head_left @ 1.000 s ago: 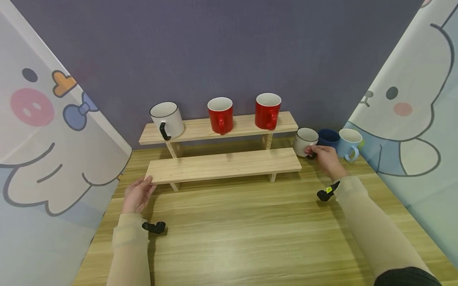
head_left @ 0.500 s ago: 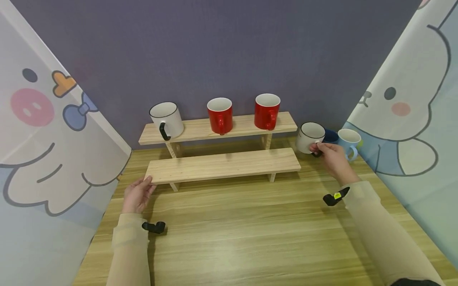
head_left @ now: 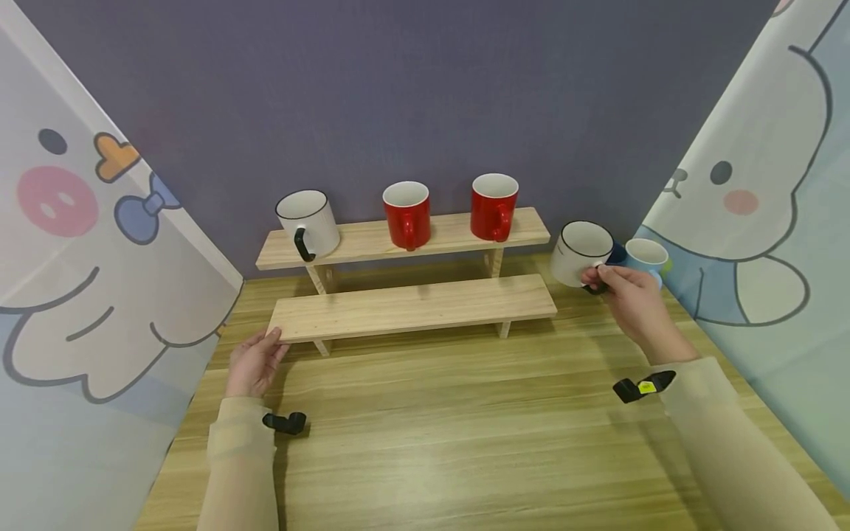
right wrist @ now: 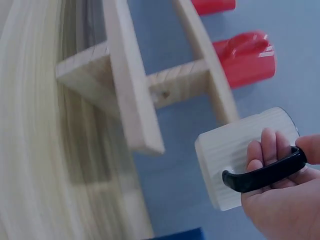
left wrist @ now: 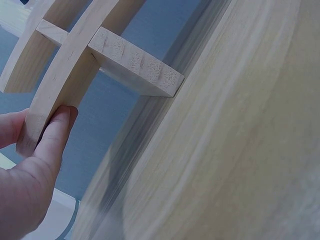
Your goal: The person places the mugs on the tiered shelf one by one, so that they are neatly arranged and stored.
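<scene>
My right hand (head_left: pixel 631 299) grips the black handle (right wrist: pixel 265 172) of a white mug (head_left: pixel 572 264) with a dark rim, its fingers passing through the handle. In the right wrist view the mug (right wrist: pixel 240 145) is off the table, beside the end of the wooden shelf. My left hand (head_left: pixel 255 361) pinches the front left corner of the lower board (head_left: pixel 412 310), thumb on top and fingers beneath, as the left wrist view shows from the side. On the upper board (head_left: pixel 361 240) stand another white mug (head_left: pixel 319 228) with a black handle and two red mugs, one central (head_left: pixel 398 221) and one right (head_left: pixel 485 210).
Behind my right hand stand a light blue mug (head_left: pixel 645 254) and a dark blue mug (head_left: pixel 617 254), mostly hidden. The shelf's short legs rest on the wood-grain table (head_left: pixel 425 428). A grey back wall (head_left: pixel 425 96) and printed side panels (head_left: pixel 750 221) enclose the table.
My right hand has lifted the white mug from beside the blue mugs and drawn it slightly right and nearer. The left hand stays on the board's corner.
</scene>
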Motion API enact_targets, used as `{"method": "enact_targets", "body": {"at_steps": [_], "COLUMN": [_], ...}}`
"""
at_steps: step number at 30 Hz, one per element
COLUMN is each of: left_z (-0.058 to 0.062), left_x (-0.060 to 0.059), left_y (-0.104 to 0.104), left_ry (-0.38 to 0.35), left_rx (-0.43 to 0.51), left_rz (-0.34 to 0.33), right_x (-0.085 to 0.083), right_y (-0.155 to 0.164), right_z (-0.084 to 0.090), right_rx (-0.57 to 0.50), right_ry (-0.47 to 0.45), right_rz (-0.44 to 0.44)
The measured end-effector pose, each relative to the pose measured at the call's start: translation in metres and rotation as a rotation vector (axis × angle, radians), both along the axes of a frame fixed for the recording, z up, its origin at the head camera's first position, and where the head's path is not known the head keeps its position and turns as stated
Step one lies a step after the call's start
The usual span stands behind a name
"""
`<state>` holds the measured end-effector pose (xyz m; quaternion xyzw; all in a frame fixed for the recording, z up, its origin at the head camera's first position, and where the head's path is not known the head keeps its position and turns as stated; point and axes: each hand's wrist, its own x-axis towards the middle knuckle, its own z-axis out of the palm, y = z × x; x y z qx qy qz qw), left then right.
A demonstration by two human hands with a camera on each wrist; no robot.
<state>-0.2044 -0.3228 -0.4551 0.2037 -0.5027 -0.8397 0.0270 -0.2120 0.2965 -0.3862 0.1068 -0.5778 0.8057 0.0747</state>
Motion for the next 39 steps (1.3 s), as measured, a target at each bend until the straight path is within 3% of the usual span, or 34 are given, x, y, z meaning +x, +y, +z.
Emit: {"method": "enact_targets", "body": {"at_steps": [8,19,39], "left_z": [0.001,0.001,0.000], "left_x": [0.000,0.002,0.002], "left_y": [0.000,0.000,-0.001], "left_ry": [0.004,0.007,0.014], "left_rx": [-0.001,0.010,0.027], "left_rz": [0.007,-0.007,0.000], "right_x": [0.022,0.044,0.050], "right_y": [-0.015,-0.039,-0.118], "right_z": [0.016,0.023,0.028], "right_rx": [0.068,0.098,0.152], "right_ry": [0.005,0.002,-0.089], "right_rz": [0.048,0.142,0.299]}}
